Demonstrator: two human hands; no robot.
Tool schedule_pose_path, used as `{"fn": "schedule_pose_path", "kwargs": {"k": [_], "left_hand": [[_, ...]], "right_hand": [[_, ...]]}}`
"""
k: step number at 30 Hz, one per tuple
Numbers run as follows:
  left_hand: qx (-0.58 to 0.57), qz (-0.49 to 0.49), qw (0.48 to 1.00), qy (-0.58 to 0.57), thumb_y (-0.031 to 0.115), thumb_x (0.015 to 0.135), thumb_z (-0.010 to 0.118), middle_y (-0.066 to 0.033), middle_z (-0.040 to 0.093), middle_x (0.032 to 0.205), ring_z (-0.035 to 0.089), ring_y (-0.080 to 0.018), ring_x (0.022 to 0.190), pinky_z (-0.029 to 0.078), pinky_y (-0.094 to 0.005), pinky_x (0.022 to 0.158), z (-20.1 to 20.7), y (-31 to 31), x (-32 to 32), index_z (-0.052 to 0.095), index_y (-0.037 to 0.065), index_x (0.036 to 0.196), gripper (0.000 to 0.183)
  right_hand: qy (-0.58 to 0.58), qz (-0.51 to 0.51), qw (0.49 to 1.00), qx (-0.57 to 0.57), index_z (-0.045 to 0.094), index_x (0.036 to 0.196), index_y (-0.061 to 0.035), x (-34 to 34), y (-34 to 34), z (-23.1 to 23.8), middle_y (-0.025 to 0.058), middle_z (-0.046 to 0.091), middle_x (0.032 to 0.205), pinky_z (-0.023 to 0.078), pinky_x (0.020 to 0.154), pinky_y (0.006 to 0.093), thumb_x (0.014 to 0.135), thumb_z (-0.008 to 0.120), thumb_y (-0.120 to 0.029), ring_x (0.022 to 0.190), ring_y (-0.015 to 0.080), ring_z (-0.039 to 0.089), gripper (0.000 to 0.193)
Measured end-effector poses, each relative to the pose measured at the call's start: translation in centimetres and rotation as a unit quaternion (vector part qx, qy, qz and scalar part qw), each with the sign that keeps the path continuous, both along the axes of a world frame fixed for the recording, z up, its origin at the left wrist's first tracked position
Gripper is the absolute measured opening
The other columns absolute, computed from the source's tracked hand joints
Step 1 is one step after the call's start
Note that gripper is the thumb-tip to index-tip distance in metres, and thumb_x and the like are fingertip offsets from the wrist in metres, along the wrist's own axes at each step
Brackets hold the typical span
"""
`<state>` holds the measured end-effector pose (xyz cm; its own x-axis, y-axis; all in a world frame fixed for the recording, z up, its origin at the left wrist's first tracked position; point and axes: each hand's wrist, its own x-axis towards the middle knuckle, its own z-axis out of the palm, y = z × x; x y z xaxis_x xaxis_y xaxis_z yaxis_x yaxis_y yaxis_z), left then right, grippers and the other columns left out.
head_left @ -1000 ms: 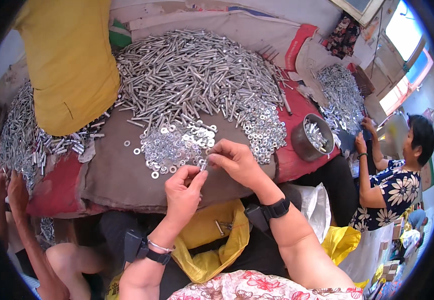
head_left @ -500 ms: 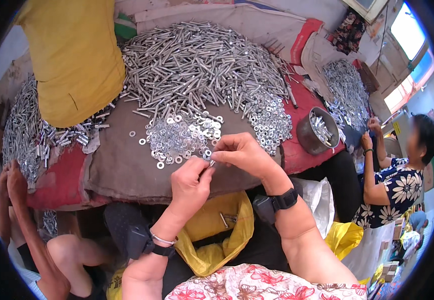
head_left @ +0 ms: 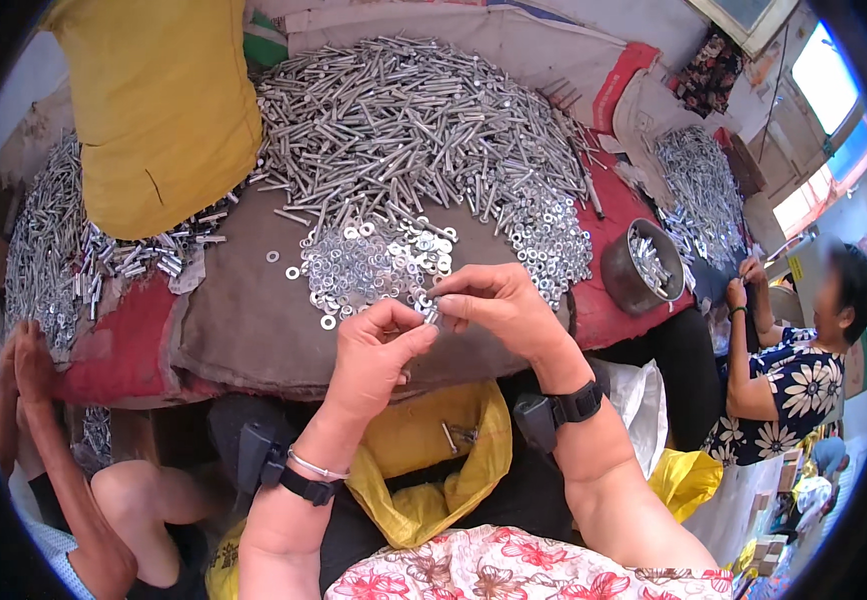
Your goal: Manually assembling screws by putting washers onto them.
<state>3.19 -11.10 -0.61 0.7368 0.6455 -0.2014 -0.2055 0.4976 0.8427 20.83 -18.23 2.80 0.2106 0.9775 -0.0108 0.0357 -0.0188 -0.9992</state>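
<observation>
Above the front of the padded brown work surface (head_left: 254,340), my two hands meet over a small metal fastener (head_left: 432,315). My left hand (head_left: 379,350) grips its shaft between thumb and index finger, the other fingers loosely bent. From the right, my right hand (head_left: 499,308) has thumb and fingers closed at the fastener's upper end; whatever lies in that pinch is too small to make out. Just beyond my fingertips lies a heap of flat and spring washers (head_left: 369,265). Hex nuts (head_left: 549,245) are piled to its right, and a big mound of metal bolts (head_left: 404,130) rises behind.
A yellow sack (head_left: 159,130) stands at the left. A metal pot (head_left: 639,265) of fasteners sits on red cloth at right. Below my hands an open yellow bag (head_left: 479,440) holds a few bolts. Co-workers' hands (head_left: 29,360) are at left; another person (head_left: 794,365) sits at right.
My left hand's fingers have loosened and the hand has drawn slightly away from my right hand, so more of the fastener shows. The whole view has shifted a little.
</observation>
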Motion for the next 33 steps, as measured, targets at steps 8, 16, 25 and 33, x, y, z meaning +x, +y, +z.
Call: {"fn": "schedule_pose_path", "kwargs": {"k": [8,16,25,33], "left_hand": [[0.62,0.151,0.755,0.151,-0.001,0.076,0.062,-0.0118,0.055,0.077,0.059,-0.0345,0.063,0.046,-0.0412,0.053,-0.8,-0.8,0.8,0.057,0.007,0.082,0.01],[0.57,0.052,0.817,0.068,-0.001,0.076,0.067,-0.0142,0.058,0.074,0.061,-0.0317,0.066,0.049,-0.0379,0.06,0.0,-3.4,1.3,0.059,0.001,0.079,0.009],[0.431,0.187,0.871,0.142,0.001,0.08,0.066,-0.0081,0.061,0.067,0.058,-0.0156,0.06,0.047,-0.0308,0.058,1.0,1.7,-0.7,0.061,0.002,0.078,0.006],[0.549,-0.329,0.745,0.187,0.016,0.078,0.066,-0.0196,0.066,0.081,0.064,-0.0389,0.08,0.051,-0.0468,0.07,-2.9,-3.1,0.2,0.065,0.004,0.087,0.015]], "right_hand": [[-0.23,-0.075,0.968,-0.063,0.062,0.078,0.0017,-0.8,0.6,-1.4,0.0048,0.052,0.055,0.036,0.046,0.0302,0.085,0.072,-0.021,0.051,0.0074,0.043,0.025],[0.065,0.03,0.997,-0.009,0.053,0.131,-0.0007,-1.1,1.2,-1.6,0.0117,0.064,0.108,0.049,0.086,0.0312,0.101,0.043,-0.047,0.091,0.0169,0.063,0.056],[-0.383,-0.058,0.891,0.239,0.055,0.128,-0.0042,-2.7,1.3,0.4,0.0185,0.055,0.13,0.044,0.098,0.0395,0.087,0.068,-0.023,0.118,0.0323,0.054,0.047],[-0.651,-0.218,0.719,0.107,0.065,0.092,-0.005,2.8,6.4,-4.4,0.0138,0.063,0.103,0.044,0.085,0.0477,0.078,0.066,-0.009,0.097,0.0348,0.058,0.014]]}}
